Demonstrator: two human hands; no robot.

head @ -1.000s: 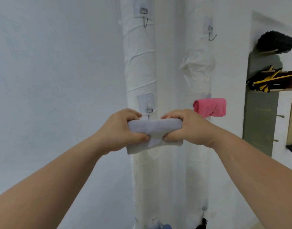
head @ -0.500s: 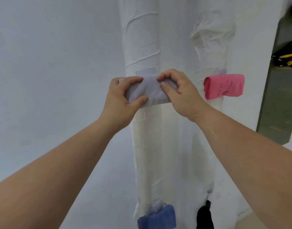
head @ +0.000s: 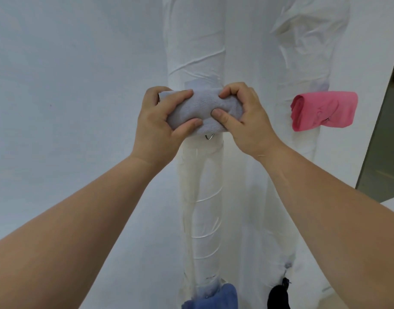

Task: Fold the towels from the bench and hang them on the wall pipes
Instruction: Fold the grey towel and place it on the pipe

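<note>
A folded light grey towel (head: pixel 204 108) is held against the left white wrapped pipe (head: pixel 198 52). My left hand (head: pixel 160 126) grips its left end, thumb underneath. My right hand (head: pixel 247 123) pinches its right end between thumb and fingers. Just under the towel a small metal hook (head: pixel 209 137) pokes out from the pipe. A folded pink towel (head: pixel 323 111) hangs on the right wrapped pipe (head: pixel 307 41). Low down, a blue towel (head: pixel 214 297) hangs on the left pipe and a black one (head: pixel 278 297) on the right pipe.
A plain white wall (head: pixel 68 85) fills the left side. A grey-green panel (head: pixel 383 152) stands at the right edge.
The view has dropped and come closer. Both hands have pressed the grey towel down over the hook on the left pipe, and the right thumb now pinches it from the front.
</note>
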